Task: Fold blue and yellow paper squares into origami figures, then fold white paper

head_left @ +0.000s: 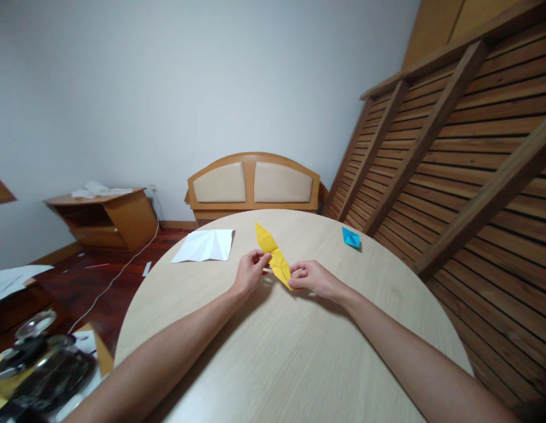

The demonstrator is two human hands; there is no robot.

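Note:
A long, pointed piece of folded yellow paper is held between my hands above the table, slanting from upper left to lower right with creases across it. My left hand pinches its left edge near the middle, thumb on top. At the lower right tip, my right hand grips the paper between thumb and fingers. Beyond my left hand lies a creased white sheet. Off to the right rests a small folded blue paper piece.
The round pale wooden table fills the middle. Behind it stands a padded headboard. A slatted wooden frame leans at the right. On the left are a low cabinet with papers, a white cable and a dark glass pot.

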